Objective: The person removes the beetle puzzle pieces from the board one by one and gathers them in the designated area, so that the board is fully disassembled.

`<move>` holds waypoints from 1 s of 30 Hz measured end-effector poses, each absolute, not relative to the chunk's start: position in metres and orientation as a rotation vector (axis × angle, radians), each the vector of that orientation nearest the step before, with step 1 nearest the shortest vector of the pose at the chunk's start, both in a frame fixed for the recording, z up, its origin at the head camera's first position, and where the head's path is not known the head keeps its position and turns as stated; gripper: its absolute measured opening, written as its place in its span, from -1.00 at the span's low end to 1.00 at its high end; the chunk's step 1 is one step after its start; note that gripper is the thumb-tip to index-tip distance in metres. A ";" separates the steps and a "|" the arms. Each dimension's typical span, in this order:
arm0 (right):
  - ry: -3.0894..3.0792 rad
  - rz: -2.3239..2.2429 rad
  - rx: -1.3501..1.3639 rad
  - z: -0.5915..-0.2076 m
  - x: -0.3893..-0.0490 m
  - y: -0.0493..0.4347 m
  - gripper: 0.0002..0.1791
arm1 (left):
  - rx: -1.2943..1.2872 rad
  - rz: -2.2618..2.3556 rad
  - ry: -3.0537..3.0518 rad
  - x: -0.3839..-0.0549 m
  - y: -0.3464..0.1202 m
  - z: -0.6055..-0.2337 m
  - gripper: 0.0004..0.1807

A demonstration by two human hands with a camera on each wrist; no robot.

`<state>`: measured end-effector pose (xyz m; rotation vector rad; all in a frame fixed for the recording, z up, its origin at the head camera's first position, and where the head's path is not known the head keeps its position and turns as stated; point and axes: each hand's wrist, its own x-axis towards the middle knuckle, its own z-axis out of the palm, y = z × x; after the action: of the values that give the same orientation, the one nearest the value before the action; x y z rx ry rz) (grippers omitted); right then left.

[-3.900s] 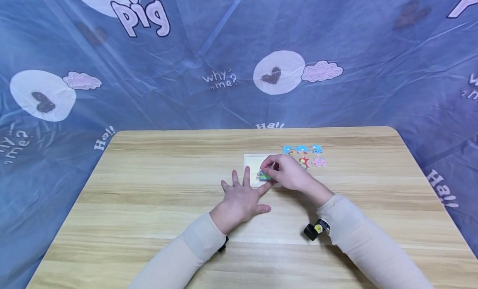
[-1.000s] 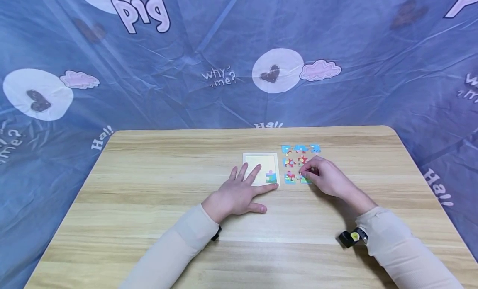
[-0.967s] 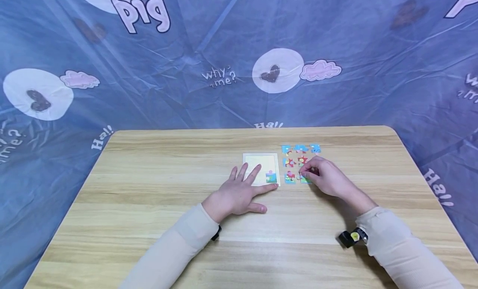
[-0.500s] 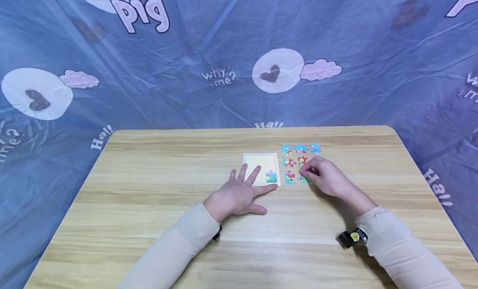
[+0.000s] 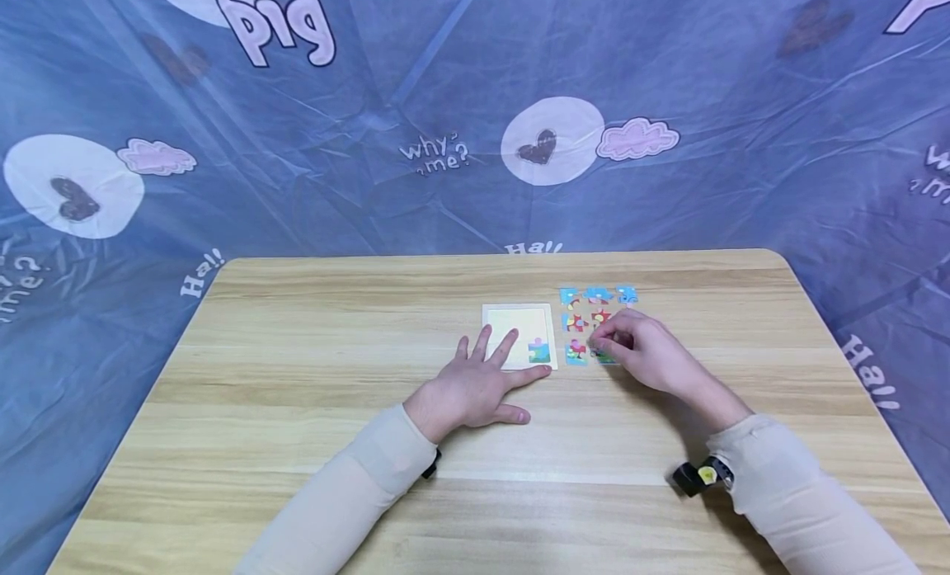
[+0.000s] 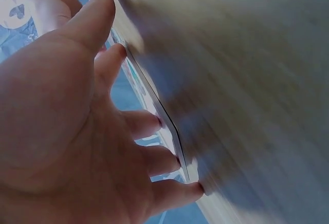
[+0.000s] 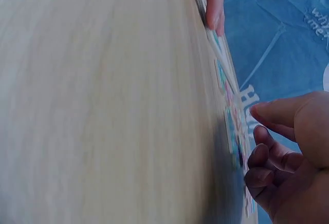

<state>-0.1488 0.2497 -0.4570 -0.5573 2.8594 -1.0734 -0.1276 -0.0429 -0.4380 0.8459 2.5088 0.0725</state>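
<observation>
My left hand (image 5: 471, 393) lies with fingers spread over the lower left of a pale puzzle tray (image 5: 486, 315), its fingertips touching the tray. One blue-green puzzle piece with a pink knob (image 5: 539, 352) sits inside the tray's lower right corner. To the right, my right hand (image 5: 646, 348) has its thumb and index fingertips close together over a green puzzle piece (image 5: 605, 357), which the hand partly covers. In the right wrist view a gap shows between the thumb (image 7: 272, 112) and index finger, the others curled; whether they grip the piece is unclear.
Loose puzzle pieces stand in rows right of the tray: blue ones (image 5: 598, 294) along the top, red ones (image 5: 575, 322) in the middle, and a red-green piece (image 5: 576, 352) at lower left. The wooden table (image 5: 334, 352) ends at a blue printed cloth (image 5: 334, 187).
Since the earliest frame, my right hand has let go of the blue-green puzzle piece in the tray and moved right to the loose pieces. Lately its fingertips shift slightly left; my left hand stays.
</observation>
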 end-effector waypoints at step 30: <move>2.791 -0.988 -0.734 -0.455 -0.163 0.181 -0.86 | 0.853 -0.016 2.544 -0.126 -0.042 -0.439 -0.16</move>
<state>-0.1628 0.1814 -0.4553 -0.7337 2.7906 -0.9885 -0.1259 -0.0415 -0.4388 0.8526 2.5439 -0.0164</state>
